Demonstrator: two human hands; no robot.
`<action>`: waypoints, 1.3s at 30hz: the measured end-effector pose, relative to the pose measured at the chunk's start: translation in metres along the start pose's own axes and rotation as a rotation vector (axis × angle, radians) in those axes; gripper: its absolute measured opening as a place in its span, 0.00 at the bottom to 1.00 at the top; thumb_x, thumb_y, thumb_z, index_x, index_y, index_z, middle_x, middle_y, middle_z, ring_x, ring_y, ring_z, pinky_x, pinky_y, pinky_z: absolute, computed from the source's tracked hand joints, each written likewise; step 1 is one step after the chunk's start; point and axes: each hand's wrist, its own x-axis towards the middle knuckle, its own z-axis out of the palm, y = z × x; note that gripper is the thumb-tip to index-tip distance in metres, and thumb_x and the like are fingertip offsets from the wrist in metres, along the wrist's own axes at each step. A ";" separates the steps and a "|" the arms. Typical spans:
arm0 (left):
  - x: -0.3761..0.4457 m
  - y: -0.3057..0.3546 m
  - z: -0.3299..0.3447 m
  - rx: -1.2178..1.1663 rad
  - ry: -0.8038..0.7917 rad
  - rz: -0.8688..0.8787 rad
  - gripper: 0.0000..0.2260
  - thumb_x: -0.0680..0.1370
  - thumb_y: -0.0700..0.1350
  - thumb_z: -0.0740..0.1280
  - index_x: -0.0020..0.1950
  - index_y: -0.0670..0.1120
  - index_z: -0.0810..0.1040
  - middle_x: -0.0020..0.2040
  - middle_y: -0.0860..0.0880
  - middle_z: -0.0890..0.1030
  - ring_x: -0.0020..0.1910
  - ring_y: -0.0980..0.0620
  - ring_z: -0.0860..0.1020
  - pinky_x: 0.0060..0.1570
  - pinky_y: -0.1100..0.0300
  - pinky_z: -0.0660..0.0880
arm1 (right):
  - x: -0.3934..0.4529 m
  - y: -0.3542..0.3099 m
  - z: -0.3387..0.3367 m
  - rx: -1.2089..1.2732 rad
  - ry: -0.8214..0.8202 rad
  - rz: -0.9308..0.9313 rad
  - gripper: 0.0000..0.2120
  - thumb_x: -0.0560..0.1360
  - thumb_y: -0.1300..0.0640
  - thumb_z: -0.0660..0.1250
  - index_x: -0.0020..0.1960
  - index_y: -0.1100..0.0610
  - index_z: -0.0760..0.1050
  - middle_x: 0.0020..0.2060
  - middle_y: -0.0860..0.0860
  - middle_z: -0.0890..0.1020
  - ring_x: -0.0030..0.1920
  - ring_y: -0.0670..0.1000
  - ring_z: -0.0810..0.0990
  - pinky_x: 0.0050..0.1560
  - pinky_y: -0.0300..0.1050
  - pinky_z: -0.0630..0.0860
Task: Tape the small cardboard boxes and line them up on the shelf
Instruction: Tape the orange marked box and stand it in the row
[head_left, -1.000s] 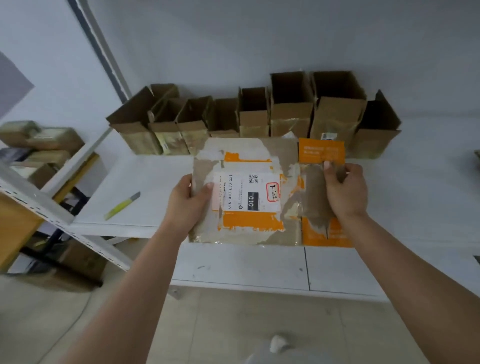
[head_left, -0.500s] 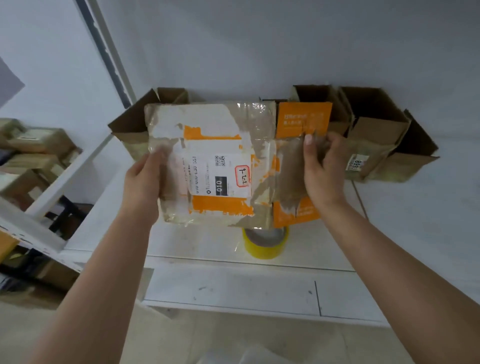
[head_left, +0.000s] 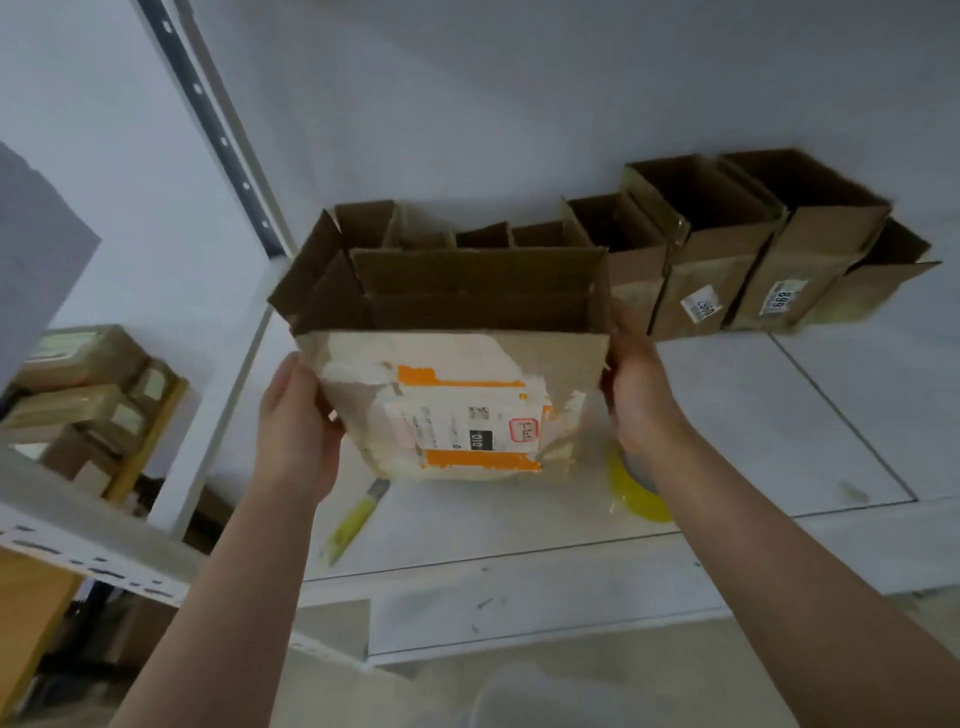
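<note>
At the centre of the frame a brown cardboard box with torn white and orange labels (head_left: 457, 395) is held open side up above the white shelf surface (head_left: 779, 441), the left hand (head_left: 296, 421) grasping its left side and the right hand (head_left: 636, 395) grasping its right side. Behind it, along the pale wall (head_left: 519, 78) at the upper right, stands a row of open brown cardboard boxes (head_left: 727, 249). A yellow utility knife (head_left: 353, 519) and a yellow roll of tape (head_left: 636, 488) lie on the shelf below the box, and at the far left of the frame a second rack holds stacked taped parcels (head_left: 88, 395).
</note>
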 end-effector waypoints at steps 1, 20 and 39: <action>-0.003 -0.005 -0.002 -0.009 -0.053 -0.006 0.13 0.82 0.44 0.59 0.45 0.53 0.82 0.46 0.48 0.82 0.47 0.49 0.81 0.47 0.54 0.78 | -0.005 0.004 0.002 0.059 0.033 0.060 0.15 0.80 0.47 0.57 0.53 0.44 0.83 0.50 0.50 0.86 0.52 0.49 0.84 0.49 0.44 0.80; 0.017 -0.009 0.004 -0.037 -0.470 -0.289 0.28 0.75 0.63 0.63 0.69 0.49 0.75 0.61 0.45 0.82 0.60 0.44 0.80 0.59 0.46 0.76 | -0.040 0.010 0.013 0.464 0.241 0.288 0.19 0.68 0.36 0.64 0.40 0.48 0.87 0.41 0.54 0.87 0.40 0.54 0.86 0.33 0.43 0.80; 0.025 -0.022 0.009 -0.107 -0.479 -0.167 0.21 0.81 0.33 0.50 0.60 0.53 0.76 0.55 0.46 0.83 0.51 0.45 0.83 0.42 0.53 0.81 | -0.040 0.027 0.010 0.286 0.189 -0.027 0.07 0.80 0.57 0.57 0.54 0.53 0.74 0.49 0.53 0.81 0.46 0.53 0.82 0.42 0.46 0.81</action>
